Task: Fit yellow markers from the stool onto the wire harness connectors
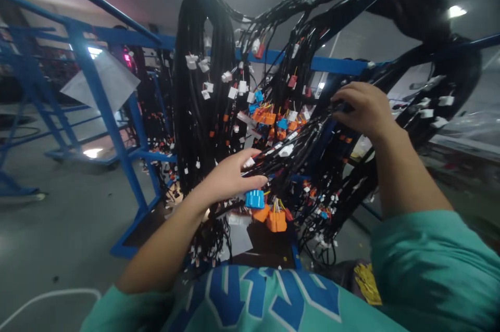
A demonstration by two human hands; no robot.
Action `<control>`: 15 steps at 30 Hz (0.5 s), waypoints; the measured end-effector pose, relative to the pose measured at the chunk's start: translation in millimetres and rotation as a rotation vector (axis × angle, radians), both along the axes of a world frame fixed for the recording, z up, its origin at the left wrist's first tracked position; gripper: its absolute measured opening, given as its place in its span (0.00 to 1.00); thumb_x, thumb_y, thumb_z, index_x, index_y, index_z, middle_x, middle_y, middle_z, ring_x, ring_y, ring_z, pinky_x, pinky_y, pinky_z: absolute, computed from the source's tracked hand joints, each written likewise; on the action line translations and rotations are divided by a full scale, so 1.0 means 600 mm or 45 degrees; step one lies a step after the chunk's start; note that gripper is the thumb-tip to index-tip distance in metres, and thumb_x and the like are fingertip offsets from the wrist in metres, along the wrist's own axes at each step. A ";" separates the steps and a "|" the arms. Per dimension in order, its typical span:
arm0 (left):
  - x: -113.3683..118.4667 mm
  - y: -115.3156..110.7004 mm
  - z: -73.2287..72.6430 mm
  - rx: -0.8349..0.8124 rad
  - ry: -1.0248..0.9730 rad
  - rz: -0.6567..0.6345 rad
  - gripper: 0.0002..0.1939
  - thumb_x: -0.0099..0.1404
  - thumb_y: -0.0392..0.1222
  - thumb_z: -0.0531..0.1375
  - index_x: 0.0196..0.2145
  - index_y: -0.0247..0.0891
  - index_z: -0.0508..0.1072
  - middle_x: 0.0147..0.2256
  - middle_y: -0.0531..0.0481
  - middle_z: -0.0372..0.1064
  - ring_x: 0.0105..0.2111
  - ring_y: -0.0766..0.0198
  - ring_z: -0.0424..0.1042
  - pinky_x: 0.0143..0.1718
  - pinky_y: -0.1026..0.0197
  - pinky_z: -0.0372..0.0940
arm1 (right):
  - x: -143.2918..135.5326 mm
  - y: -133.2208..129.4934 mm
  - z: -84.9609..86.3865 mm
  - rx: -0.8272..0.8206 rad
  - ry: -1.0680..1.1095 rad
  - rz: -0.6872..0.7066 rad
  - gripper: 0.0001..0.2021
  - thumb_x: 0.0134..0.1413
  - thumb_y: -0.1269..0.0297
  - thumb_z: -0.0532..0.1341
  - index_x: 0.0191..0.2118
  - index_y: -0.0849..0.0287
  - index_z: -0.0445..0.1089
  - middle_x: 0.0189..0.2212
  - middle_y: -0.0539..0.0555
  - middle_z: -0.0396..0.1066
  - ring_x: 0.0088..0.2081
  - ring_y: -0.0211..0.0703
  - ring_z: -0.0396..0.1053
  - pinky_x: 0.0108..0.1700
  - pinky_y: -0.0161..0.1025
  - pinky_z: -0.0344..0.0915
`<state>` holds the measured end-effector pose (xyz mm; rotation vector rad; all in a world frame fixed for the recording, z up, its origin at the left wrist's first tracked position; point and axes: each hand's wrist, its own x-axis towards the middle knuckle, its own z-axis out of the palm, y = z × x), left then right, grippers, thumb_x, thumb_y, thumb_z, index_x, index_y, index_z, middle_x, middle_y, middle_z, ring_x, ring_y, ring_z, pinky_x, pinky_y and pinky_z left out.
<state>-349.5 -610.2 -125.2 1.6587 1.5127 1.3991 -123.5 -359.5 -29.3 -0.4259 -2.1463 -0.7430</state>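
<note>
Blue tube rack (113, 129) all round: uprights left, sloping bars overhead. Thick black harness trunks (191, 108) hang from it behind the work, more looped over the bars at upper right (414, 14). White paper sheet (99, 82) hangs tilted on the left side; a second rack (33, 77) stands further left. Yellow item (367, 282) low right, partly behind the sleeve (425, 259). Connectors and loose wires crowd directly behind the hands.

Wire bundle (308, 137) is in front of the rack, between the two hands. Long axis slants: lower end at left hand (238, 176), rising rightward to right hand (365, 108). Left hand curled round the lower end, thumb below, fingers above, little gap. Right hand has thumb and fingers nearly together on strands at the upper end.

Counts: two hands, one held bundle, one large blue connector (255, 199) just under the left thumb, two large orange connectors (277, 220) beside it, lower right. One hanging paper sheet. Small white connectors (191, 61): many, too blurred to count.
</note>
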 end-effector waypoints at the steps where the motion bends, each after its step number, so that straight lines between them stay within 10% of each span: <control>1: -0.004 -0.002 -0.003 0.003 -0.014 -0.034 0.28 0.48 0.44 0.65 0.49 0.40 0.68 0.45 0.45 0.69 0.43 0.54 0.69 0.43 0.56 0.63 | 0.004 -0.001 0.009 -0.036 -0.024 0.037 0.08 0.48 0.61 0.60 0.36 0.55 0.68 0.41 0.58 0.71 0.44 0.46 0.67 0.45 0.42 0.62; 4: -0.021 -0.006 -0.023 0.119 -0.168 0.008 0.38 0.50 0.51 0.64 0.57 0.39 0.59 0.55 0.37 0.61 0.48 0.52 0.67 0.46 0.55 0.62 | 0.012 -0.010 0.038 -0.076 0.003 0.150 0.08 0.47 0.61 0.59 0.35 0.57 0.68 0.38 0.59 0.71 0.40 0.45 0.67 0.41 0.40 0.63; 9: -0.071 -0.031 -0.044 0.456 -0.393 0.582 0.36 0.52 0.61 0.58 0.52 0.33 0.62 0.53 0.34 0.62 0.51 0.51 0.66 0.51 0.52 0.59 | -0.002 -0.029 0.103 -0.116 0.226 0.144 0.07 0.45 0.64 0.63 0.33 0.58 0.71 0.34 0.57 0.73 0.38 0.43 0.68 0.43 0.39 0.62; 15: -0.100 -0.079 -0.054 0.440 -0.454 0.585 0.33 0.54 0.63 0.57 0.47 0.34 0.66 0.49 0.38 0.66 0.49 0.51 0.66 0.48 0.53 0.60 | -0.038 -0.026 0.184 -0.118 0.598 0.274 0.11 0.48 0.73 0.60 0.40 0.67 0.72 0.38 0.61 0.73 0.40 0.41 0.69 0.41 0.38 0.62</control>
